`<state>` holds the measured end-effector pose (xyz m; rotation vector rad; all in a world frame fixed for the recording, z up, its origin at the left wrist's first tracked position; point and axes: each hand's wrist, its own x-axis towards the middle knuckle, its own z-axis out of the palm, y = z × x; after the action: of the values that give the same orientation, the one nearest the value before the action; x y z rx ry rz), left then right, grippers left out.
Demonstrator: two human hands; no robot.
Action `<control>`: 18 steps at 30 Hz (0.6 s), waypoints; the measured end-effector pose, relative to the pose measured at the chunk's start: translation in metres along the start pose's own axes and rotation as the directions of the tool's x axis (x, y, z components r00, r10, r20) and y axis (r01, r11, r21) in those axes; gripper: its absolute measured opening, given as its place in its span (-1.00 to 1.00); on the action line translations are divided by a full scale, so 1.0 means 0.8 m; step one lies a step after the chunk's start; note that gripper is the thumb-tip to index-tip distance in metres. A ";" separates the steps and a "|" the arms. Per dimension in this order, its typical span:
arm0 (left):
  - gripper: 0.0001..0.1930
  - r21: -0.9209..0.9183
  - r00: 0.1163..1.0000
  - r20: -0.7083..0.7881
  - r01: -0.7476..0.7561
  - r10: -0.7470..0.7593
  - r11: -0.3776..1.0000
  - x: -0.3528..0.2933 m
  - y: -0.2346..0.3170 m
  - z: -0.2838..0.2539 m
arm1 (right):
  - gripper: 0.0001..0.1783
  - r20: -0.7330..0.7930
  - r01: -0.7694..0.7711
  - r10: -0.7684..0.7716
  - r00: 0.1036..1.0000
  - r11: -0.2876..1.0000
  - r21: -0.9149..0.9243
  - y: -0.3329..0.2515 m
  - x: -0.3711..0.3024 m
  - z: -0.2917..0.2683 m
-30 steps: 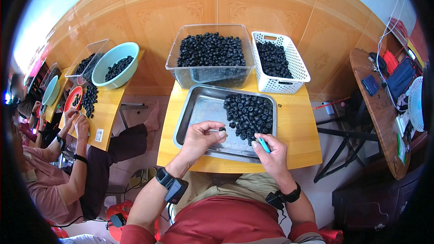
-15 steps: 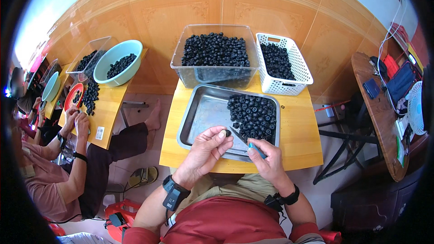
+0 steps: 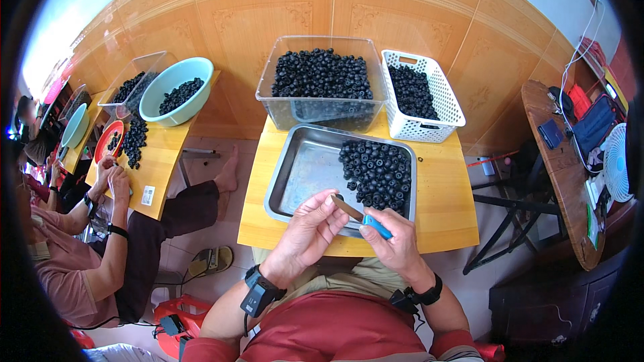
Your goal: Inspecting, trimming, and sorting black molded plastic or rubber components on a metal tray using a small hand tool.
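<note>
My left hand (image 3: 305,231) pinches a small round black part (image 3: 339,196) between thumb and fingertips, over the near side of a metal tray. In my right hand (image 3: 397,241) is a knife (image 3: 347,208) with a blue handle, its blade pointing up and left and lying close against the pinched part. Whether the edge touches it is hard to tell. The metal tray (image 3: 305,167) carries a heap of similar black parts (image 3: 379,171) on its right side; several show a hollow centre, like rubber bushings.
Behind the tray stand a clear plastic bin (image 3: 320,108) and a white perforated basket (image 3: 446,104), both holding black parts. To the left a co-worker (image 3: 80,255) handles parts at another table (image 3: 161,161) with a pale green basin (image 3: 201,104). A brown side table (image 3: 547,154) is at right.
The knife has swung up and left from near the heap to the part in my left hand. Its blade now shows its flat side, and more of the blue handle is visible.
</note>
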<state>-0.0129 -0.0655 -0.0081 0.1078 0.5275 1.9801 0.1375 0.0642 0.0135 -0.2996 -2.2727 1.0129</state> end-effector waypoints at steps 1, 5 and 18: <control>-0.76 -0.003 1.000 0.018 0.005 -0.005 1.000 -0.001 -0.001 -0.001 | -0.57 -0.012 0.025 -0.025 1.000 1.000 -0.009 0.000 -0.001 0.001; -0.75 -0.022 0.999 0.044 0.029 -0.028 0.999 -0.005 -0.002 -0.002 | -0.57 -0.006 0.034 -0.034 0.999 0.999 -0.017 -0.004 0.000 -0.001; -0.74 -0.060 0.998 0.037 0.050 -0.048 0.997 -0.016 -0.004 -0.004 | -0.60 -0.014 0.103 -0.105 0.994 0.989 -0.107 -0.008 -0.002 -0.001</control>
<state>-0.0053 -0.0766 -0.0104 0.0905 0.4423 1.9408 0.1396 0.0593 0.0181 -0.2317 -2.3032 0.8346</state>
